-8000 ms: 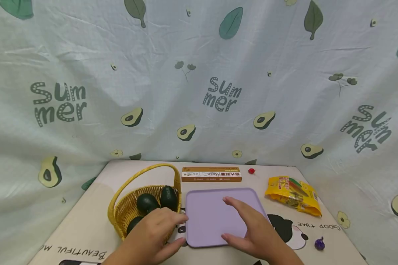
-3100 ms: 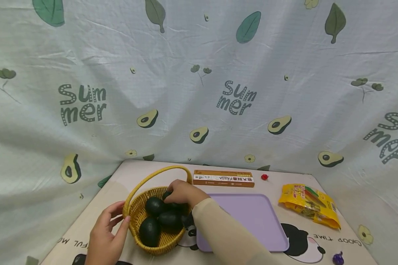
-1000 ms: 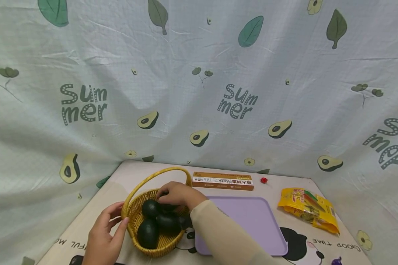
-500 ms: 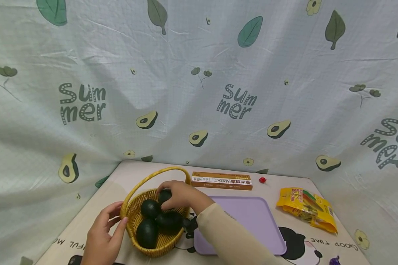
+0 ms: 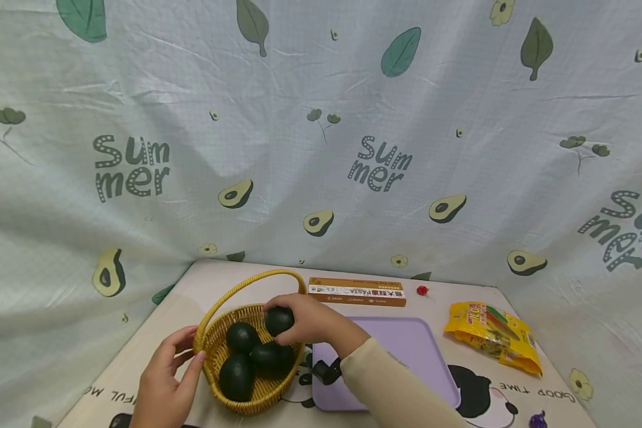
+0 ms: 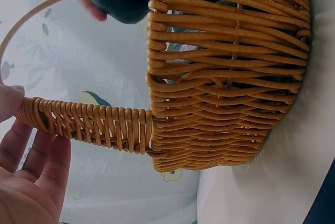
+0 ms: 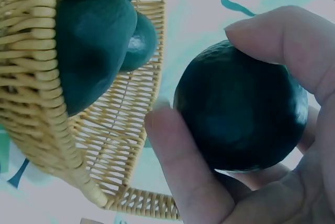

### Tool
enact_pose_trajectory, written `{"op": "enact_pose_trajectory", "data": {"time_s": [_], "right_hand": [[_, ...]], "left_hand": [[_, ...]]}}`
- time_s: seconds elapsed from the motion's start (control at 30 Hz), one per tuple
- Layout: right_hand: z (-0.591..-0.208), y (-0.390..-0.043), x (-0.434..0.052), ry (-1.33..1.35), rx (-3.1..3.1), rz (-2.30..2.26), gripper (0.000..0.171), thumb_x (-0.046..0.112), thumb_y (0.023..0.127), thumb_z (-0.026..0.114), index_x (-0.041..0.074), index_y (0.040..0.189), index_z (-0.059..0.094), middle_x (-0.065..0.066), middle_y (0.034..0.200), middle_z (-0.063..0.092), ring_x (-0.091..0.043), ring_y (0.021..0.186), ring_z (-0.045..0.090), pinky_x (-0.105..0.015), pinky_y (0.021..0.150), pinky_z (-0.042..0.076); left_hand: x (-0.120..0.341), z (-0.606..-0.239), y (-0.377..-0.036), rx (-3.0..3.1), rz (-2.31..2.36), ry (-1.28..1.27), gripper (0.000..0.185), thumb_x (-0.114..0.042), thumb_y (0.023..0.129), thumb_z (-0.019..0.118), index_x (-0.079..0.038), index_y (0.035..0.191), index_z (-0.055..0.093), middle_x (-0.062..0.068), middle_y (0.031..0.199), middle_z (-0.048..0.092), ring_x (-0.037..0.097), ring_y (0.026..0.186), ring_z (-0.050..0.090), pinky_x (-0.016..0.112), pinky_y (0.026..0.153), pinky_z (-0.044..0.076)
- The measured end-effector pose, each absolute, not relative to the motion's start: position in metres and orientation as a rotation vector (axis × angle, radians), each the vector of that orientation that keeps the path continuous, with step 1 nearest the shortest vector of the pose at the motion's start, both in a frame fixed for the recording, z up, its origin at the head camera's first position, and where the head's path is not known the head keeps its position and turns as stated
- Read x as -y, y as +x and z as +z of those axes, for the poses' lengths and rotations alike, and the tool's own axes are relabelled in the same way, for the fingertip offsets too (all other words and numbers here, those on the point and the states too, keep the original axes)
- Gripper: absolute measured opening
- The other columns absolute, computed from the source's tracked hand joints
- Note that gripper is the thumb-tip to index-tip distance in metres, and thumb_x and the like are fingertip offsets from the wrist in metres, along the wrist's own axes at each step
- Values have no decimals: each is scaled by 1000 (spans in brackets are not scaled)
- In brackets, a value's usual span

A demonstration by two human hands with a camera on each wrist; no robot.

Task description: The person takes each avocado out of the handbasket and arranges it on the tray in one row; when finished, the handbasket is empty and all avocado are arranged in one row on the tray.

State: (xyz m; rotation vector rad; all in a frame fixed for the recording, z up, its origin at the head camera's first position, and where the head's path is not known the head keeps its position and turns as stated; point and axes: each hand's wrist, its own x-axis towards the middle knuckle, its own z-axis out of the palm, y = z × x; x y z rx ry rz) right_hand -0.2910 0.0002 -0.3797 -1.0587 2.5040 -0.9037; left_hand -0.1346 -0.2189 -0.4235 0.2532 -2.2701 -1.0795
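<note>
My left hand (image 5: 166, 380) holds the left base of the handle (image 6: 94, 122) of a yellow wicker basket (image 5: 259, 407), thumb on one side and fingers on the other. My right hand (image 5: 315, 321) grips a dark green avocado (image 5: 279, 321) over the basket's right side. The right wrist view shows that avocado (image 7: 241, 109) between thumb and fingers, apart from the basket wall. Lower in the basket lie more avocados: one at the front (image 5: 237, 377), one behind it (image 5: 242, 337) and one on the right (image 5: 273, 359).
A lilac tray (image 5: 412, 339) lies right of the basket, partly under my right sleeve. Behind it is a pasta box (image 5: 356, 291) with a small red item (image 5: 422, 290) beside it. Farther right are a yellow snack bag (image 5: 494, 336) and a small purple item (image 5: 538, 419).
Both hands were apart near the tray and basket. My left hand went to the handle; my right hand reached among the avocados, gripped one and has lifted it rightward.
</note>
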Motion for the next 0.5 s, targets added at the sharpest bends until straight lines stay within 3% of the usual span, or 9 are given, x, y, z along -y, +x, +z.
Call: {"op": "enact_pose_trajectory", "data": {"time_s": [0.07,0.23,0.33,0.5], "right_hand": [[-380,-289,-5,-1049,-2504,-935,57,23,81,84,30,134,65,8,122,64,-10,94,63,-26,72,59],[-381,-281,-17,-1026,-2471,-1014,53,22,78,84,35,125,64,7,117,63,-12,92,63,-27,70,58],[-380,-277,-23,-1058,-2441,-1049,54,18,77,83,35,123,62,8,118,62,-11,93,63,-26,71,58],[-382,-272,-37,-1141,-2435,-1062,58,16,79,82,34,129,61,9,129,58,-9,103,60,-22,79,57]], "left_hand": [[219,-423,-135,2269,-1087,255,51,6,93,70,-8,139,53,9,127,62,22,116,61,-8,86,40],[219,-424,-135,2279,-1083,267,50,5,93,70,-9,138,53,9,126,62,23,117,61,-6,87,43],[219,-424,-135,2282,-1070,274,50,5,93,70,-8,138,54,9,125,62,23,116,61,2,89,50],[217,-423,-134,2281,-1055,279,49,6,93,69,-8,138,54,8,125,62,22,116,61,29,94,59]]}}
